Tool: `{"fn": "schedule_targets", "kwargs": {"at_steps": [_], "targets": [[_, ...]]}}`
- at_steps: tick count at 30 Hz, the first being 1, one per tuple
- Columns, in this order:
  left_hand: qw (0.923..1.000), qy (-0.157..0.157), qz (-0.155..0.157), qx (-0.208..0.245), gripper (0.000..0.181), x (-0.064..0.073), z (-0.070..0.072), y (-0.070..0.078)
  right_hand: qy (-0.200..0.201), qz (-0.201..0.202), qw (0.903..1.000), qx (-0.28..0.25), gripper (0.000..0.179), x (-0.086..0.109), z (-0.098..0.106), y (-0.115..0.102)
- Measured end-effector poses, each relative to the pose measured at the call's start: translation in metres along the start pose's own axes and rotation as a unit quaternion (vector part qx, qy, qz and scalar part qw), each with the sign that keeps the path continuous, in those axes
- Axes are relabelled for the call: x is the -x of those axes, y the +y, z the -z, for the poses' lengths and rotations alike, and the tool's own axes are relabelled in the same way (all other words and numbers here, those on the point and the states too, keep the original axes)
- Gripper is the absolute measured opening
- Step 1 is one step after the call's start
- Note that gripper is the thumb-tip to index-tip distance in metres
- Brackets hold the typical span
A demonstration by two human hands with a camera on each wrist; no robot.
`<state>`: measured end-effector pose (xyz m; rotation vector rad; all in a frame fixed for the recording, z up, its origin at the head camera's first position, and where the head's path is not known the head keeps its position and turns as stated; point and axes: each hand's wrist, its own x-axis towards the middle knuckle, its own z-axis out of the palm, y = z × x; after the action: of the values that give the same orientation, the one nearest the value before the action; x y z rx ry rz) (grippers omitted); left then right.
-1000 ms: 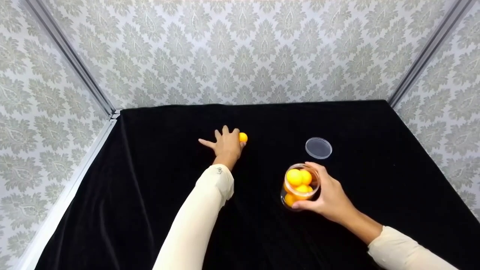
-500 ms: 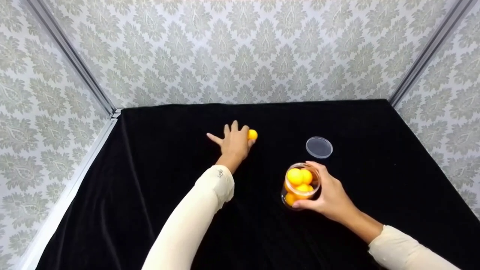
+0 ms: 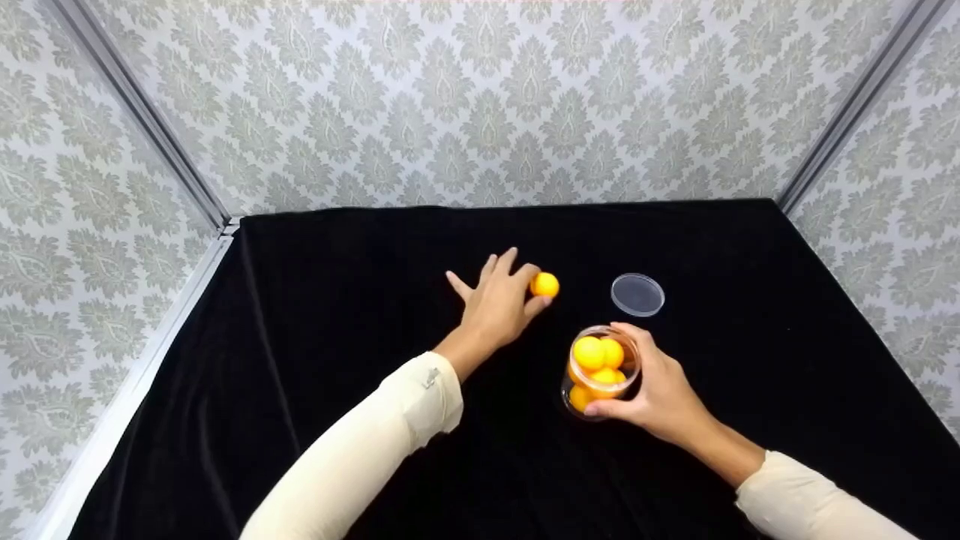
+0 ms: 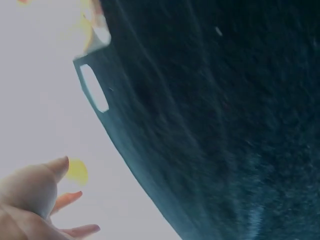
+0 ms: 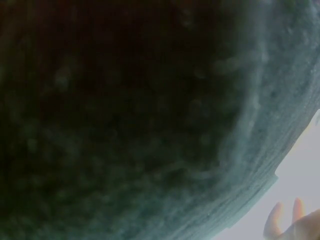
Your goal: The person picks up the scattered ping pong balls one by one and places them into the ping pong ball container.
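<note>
Between thumb and index finger, my left hand [image 3: 496, 306] pinches an orange ping-pong ball [image 3: 545, 285], its other fingers spread out. In the left wrist view the same ball [image 4: 77, 173] shows pale behind the thumb. My right hand [image 3: 664, 390] grips a clear round jar [image 3: 568, 390] around its side, thumb toward the front. Several orange balls [image 3: 589, 353] lie inside the jar, whose top is uncovered. The left hand is up and to the left of the jar, apart from it. The right wrist view shows only some fingertips [image 5: 272, 222] at its lower corner.
A clear round lid [image 3: 637, 295] lies flat on the black cloth [image 3: 337, 300], behind the jar. Patterned wall panels [image 3: 480, 105] stand at the back and both sides, joined by grey metal posts [image 3: 862, 105].
My left hand has moved right with the ball, closer to the jar and the lid. The right hand and the jar have stayed in place.
</note>
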<state>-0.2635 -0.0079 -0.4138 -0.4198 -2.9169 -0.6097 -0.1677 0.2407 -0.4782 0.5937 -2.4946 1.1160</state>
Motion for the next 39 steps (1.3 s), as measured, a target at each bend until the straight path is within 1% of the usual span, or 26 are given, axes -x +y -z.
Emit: {"fn": "schedule_targets", "kwargs": {"at_steps": [4,9,13,18,22,26,30,33,39], "targets": [[0.9996,-0.010,-0.020,0.015,0.045,0.014,0.011,0.014,0.000,0.002,1.0000,0.003,0.113,0.000,0.000,0.000],[0.9977,-0.022,-0.041,0.050,0.045,0.031,0.024,0.030,-0.001,0.002,1.0000,0.006,0.113,0.000,0.000,0.001],[0.9953,-0.031,-0.055,0.074,0.043,0.044,0.030,0.039,-0.005,-0.001,1.0000,0.002,0.113,0.000,0.000,0.001],[0.9932,-0.040,-0.074,0.081,0.040,0.056,0.034,0.050,-0.008,-0.001,1.0000,0.000,0.112,0.000,0.000,0.001],[0.9914,-0.042,-0.091,0.084,0.040,0.062,0.035,0.058,-0.009,0.003,1.0000,0.001,0.110,0.000,0.001,0.001],[0.9899,-0.048,-0.101,0.088,0.039,0.066,0.034,0.065,-0.006,0.012,0.9999,-0.006,0.109,0.000,0.001,0.001],[0.9885,-0.058,-0.105,0.092,0.040,0.070,0.031,0.070,-0.005,0.018,0.9997,-0.015,0.107,0.001,0.000,0.001],[0.9875,-0.064,-0.108,0.097,0.040,0.071,0.030,0.073,-0.007,0.015,0.9997,-0.017,0.104,0.000,0.000,0.001],[0.9869,-0.064,-0.113,0.097,0.041,0.074,0.029,0.077,-0.011,0.010,0.9997,-0.020,0.102,0.001,0.001,0.001]]}}
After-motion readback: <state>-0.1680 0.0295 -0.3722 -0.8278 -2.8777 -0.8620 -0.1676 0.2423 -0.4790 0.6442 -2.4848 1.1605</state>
